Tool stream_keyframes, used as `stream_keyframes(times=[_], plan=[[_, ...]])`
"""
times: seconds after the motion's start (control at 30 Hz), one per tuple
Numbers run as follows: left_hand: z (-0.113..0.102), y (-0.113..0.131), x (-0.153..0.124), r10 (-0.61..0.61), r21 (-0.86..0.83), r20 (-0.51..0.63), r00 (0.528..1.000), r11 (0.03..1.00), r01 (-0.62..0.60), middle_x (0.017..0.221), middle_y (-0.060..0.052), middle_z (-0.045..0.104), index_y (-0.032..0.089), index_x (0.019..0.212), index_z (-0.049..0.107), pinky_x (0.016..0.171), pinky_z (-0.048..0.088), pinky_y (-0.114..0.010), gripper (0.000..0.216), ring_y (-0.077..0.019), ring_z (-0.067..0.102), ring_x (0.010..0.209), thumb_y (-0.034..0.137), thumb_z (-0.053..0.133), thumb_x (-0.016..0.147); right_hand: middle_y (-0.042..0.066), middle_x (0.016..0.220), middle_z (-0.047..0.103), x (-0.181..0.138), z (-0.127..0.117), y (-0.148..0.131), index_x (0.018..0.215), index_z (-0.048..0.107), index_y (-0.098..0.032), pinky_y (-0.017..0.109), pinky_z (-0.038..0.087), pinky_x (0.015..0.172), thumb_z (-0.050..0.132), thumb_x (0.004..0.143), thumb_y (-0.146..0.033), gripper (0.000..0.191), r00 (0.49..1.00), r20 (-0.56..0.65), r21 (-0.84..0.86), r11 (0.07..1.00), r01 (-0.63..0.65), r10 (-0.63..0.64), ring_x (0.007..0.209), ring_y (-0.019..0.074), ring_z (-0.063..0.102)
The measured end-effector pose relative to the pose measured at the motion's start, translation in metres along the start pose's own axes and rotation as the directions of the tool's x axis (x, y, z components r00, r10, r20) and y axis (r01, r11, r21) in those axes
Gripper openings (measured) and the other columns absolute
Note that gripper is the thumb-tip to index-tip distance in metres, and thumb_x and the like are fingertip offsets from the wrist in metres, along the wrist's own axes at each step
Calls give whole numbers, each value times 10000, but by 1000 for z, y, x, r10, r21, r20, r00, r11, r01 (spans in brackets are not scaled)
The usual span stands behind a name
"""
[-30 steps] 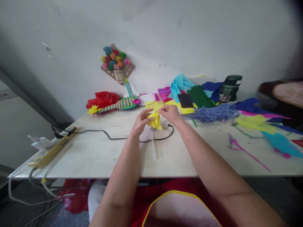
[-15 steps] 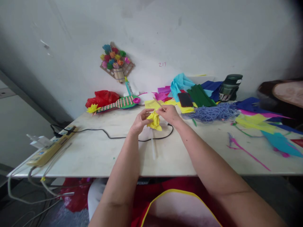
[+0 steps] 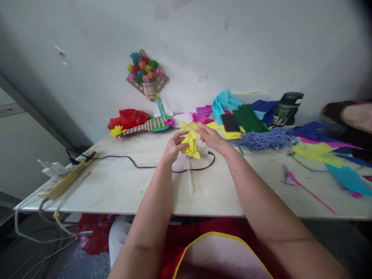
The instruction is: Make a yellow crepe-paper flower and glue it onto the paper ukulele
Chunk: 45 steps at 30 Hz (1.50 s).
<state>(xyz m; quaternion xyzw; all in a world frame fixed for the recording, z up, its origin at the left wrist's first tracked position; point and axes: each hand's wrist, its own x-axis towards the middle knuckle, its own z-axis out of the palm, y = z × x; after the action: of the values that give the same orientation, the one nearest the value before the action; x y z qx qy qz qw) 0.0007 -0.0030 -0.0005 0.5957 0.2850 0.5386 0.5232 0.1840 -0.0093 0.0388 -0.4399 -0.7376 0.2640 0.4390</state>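
Note:
My left hand is closed around a yellow crepe-paper flower, with fingers on its left side. Just right of the flower, my right hand pinches a thin stick, slightly blurred, which points left above the petals. Below the flower a whitish translucent rod lies on the table toward me; its far end is hidden behind the flower. A black cable passes behind my left wrist and curves up to the right of the flower.
A power strip sits at the left edge. Behind stand a green paper-covered lute shape and a red bag. Rightward lie a phone, blue strings, crepe paper, a dark cup and a pink strip.
The stick has tipped from steep to nearly level over the flower, and my right hand has shifted slightly right with its fingers straighter. My left hand keeps the flower. The view has turned slightly left.

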Motion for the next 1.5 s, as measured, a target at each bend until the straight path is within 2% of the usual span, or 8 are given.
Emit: stream_keyframes(times=[0.1,0.2,0.47,0.67,0.8,0.93,1.23,1.5], plan=[[0,0,0,9,-10,2,1000,1000,-9,811,-36,681,162,1116,552,556,452,-245,573,-143,615,616,193,688,560,-44,546,441,-1,-3,1,685,501,-194,240,318,543,422,850,-499,355,999,-7,-14,999,45,-45,534,102,412],[-1,0,0,19,-9,2,1000,1000,-19,791,-25,671,155,1130,545,565,453,-254,586,-141,611,609,197,687,563,-53,514,416,-2,-5,1,697,530,-189,236,302,518,458,834,-494,342,999,31,55,998,9,-11,500,94,385],[-1,0,-1,13,-60,29,1000,998,-11,825,-30,679,168,1045,541,570,453,-241,524,-143,618,639,169,710,549,-67,521,369,-3,-2,3,941,662,-161,233,284,491,528,791,-413,323,983,175,216,972,-90,52,478,80,323],[1,2,-1,-2,-88,50,999,996,6,814,-29,674,174,989,588,594,444,-249,425,-159,620,682,233,710,587,-48,541,431,-1,2,9,976,700,-137,250,312,511,565,741,-420,392,991,127,185,981,-58,35,505,90,342],[1,2,1,17,-109,-16,1000,994,-18,779,-39,656,145,852,655,587,415,-243,274,-157,593,703,344,644,663,-53,524,419,-2,2,9,1014,697,-128,247,308,506,572,737,-440,435,987,156,185,981,-63,34,503,91,351],[0,1,3,-29,-92,-64,998,995,24,678,-24,617,127,734,662,573,398,-237,228,-130,547,628,333,663,636,-60,508,393,-4,4,5,1057,685,-117,229,290,487,559,761,-412,436,982,181,167,983,-82,51,507,86,351],[-5,-7,3,-57,-120,-107,993,992,44,547,18,496,129,593,570,537,370,-230,222,-89,461,513,320,671,642,-63,495,399,-4,11,1,1041,693,-119,230,332,496,550,778,-357,383,979,201,175,982,-66,30,479,72,335],[-7,-6,1,-57,-100,-102,993,994,47,536,19,476,126,565,560,503,332,-225,250,-83,444,501,333,679,635,-53,489,414,-2,13,5,1038,700,-135,252,371,524,518,814,-365,368,979,196,120,992,33,-56,473,87,364]])
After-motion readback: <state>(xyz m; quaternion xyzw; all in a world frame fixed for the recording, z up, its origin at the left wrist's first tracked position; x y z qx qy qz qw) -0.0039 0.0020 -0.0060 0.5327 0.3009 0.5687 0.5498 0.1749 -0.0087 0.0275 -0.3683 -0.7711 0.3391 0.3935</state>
